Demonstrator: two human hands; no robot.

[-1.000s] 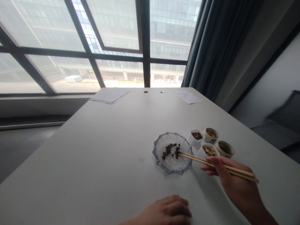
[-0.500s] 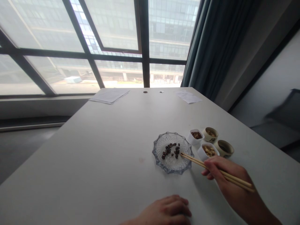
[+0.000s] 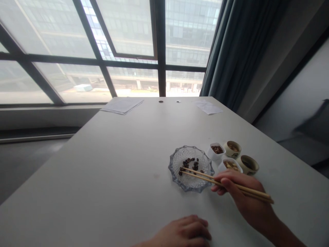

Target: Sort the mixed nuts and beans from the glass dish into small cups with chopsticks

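Note:
My right hand (image 3: 240,192) is closed around a pair of wooden chopsticks (image 3: 203,177). Their tips are slightly apart, close to the dark brown beans at the left of a scalloped clear glass plate (image 3: 191,187). They look like coffee beans (image 3: 189,161), gathered in a curved line and a second clump on the plate. One bean (image 3: 202,171) lies separately towards the plate's right side. My left hand (image 3: 186,231) rests on the table below the plate, fingers loosely bent and holding nothing; part of it is cut off by the frame's lower edge.
Right of the plate stand a white cup of brown pieces (image 3: 216,149), a white cup of pale nuts (image 3: 230,165) and two beige cups (image 3: 233,148), one with a dark inside (image 3: 248,164). Papers (image 3: 123,104) lie on the white table's (image 3: 108,164) far side, before a window.
My right hand has moved left, carrying the chopstick tips across the plate from the right clump to its left beans. A bean now lies apart at the right. My left hand stays put.

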